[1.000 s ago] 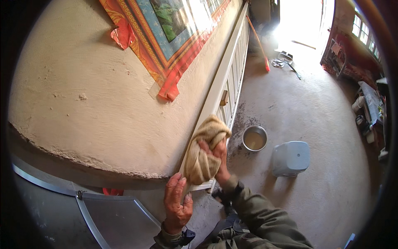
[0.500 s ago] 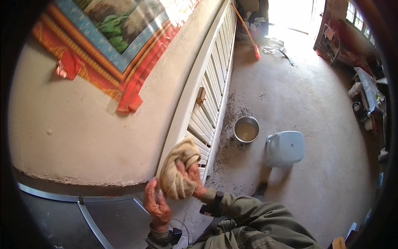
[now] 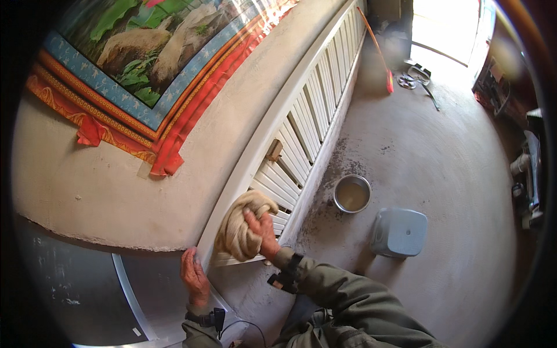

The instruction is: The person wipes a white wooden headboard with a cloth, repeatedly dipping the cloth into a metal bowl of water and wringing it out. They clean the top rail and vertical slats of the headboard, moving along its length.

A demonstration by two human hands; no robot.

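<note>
A folded tan cloth [image 3: 242, 223] lies bunched against the near end of a white slatted radiator [image 3: 301, 123] on the wall. My right hand [image 3: 264, 233] grips the cloth from its right side and presses it onto the radiator's top rail. My left hand [image 3: 195, 279] is beside the radiator's near corner, fingers pointing up and holding nothing. Its fingertips rest at the wall's edge, close to the cloth. A small wooden block [image 3: 274, 149] sticks out of the radiator just beyond the cloth.
On the floor right of the radiator stand a metal pot [image 3: 352, 194] of murky liquid and a grey-blue plastic stool [image 3: 400, 232]. Dark crumbs are scattered around the pot. A long-handled orange tool [image 3: 389, 81] leans farther off. A bordered picture [image 3: 156, 64] hangs on the wall.
My right hand and the cloth have shifted slightly left in view, toward the radiator's near end. My left hand also sits further left. The whole view has swung somewhat.
</note>
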